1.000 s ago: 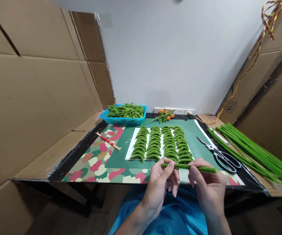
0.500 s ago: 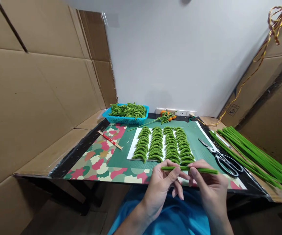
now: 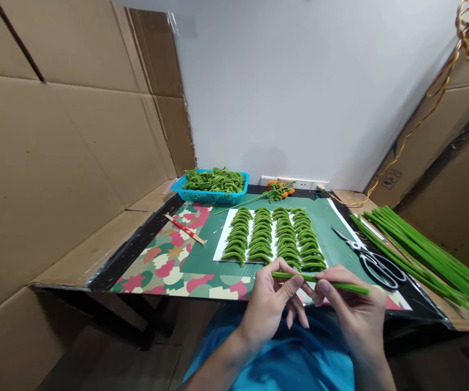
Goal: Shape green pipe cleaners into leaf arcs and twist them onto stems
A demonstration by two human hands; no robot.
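A short green pipe cleaner (image 3: 352, 287), fuzzy and nearly straight, is held level by both hands just over the table's front edge. My left hand (image 3: 269, 307) pinches it between thumb and fingers toward its left end. Close beside it, my right hand (image 3: 356, 317) grips the same piece with thumb and forefinger, and its right end sticks out past them. Right beyond the hands, several curved green pipe cleaner pieces (image 3: 261, 233) lie in columns on a white sheet (image 3: 220, 250). My fingertips partly hide the front of those columns.
Scissors (image 3: 356, 247) lie right of the sheet, beside a bundle of long green pipe cleaners (image 3: 430, 255). A blue basket (image 3: 212, 196) of green pieces stands at the back left. An orange-and-green sprig (image 3: 279, 190) and wrapped chopsticks (image 3: 185, 228) lie on the table. Cardboard walls flank both sides.
The pipe cleaner now tilts slightly more, its right end lower and further right. My right hand has shifted a little right. The camera view has moved slightly.
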